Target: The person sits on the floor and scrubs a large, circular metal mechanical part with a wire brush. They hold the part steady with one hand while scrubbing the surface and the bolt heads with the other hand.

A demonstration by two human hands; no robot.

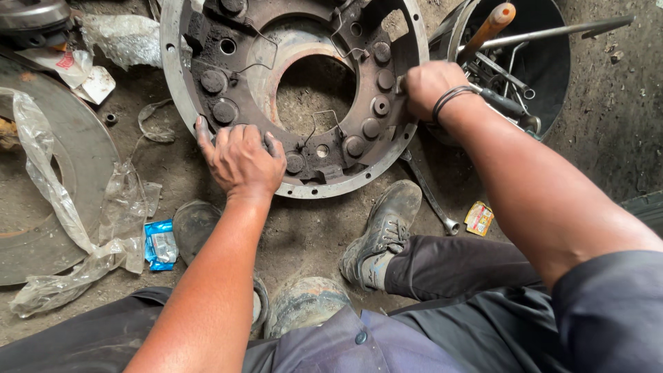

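Steel clutch cover [297,97], rusty and grimy, lies flat on the dirt floor [304,228]; it looks heavy and rigid. Left hand [238,159] presses open-palmed on the near rim. Right hand [431,86] is closed over the right rim, likely the surest hold.

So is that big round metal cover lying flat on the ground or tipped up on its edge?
Lying flat. The round metal cover faces up on the dirt ground, its whole ring visible; left hand presses its near rim, right hand its right rim.
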